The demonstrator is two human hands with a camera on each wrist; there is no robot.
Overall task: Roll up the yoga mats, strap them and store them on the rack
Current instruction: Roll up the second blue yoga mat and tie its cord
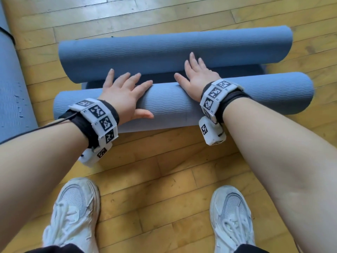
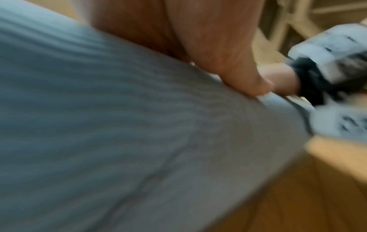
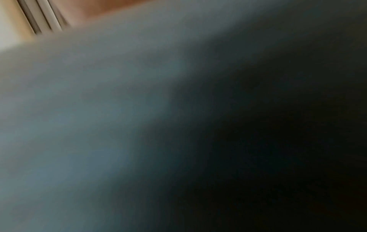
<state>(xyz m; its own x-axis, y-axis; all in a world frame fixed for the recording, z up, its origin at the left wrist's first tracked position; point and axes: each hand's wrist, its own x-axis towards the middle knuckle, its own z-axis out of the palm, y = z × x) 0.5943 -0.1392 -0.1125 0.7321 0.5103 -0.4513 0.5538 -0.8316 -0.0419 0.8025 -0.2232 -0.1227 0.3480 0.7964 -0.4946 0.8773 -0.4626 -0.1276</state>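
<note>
Head view shows your left hand (image 1: 125, 94) and right hand (image 1: 196, 75) flat, fingers spread, on the near roll (image 1: 173, 105) on the floor (image 1: 164, 170); uneven pressure would skew it; easing off lets it spring loose.

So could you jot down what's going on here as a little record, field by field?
Near roll: blue mat roll lying on the wood floor
Far roll: second blue roll, just beyond it
Left hand: fingers spread, resting flat on the near roll
Right hand: fingers straight, reaching onto the far roll
Third mat: at the left edge, with a black strap
Strap on the two rolls: none visible
Rack: not in the head view
</note>
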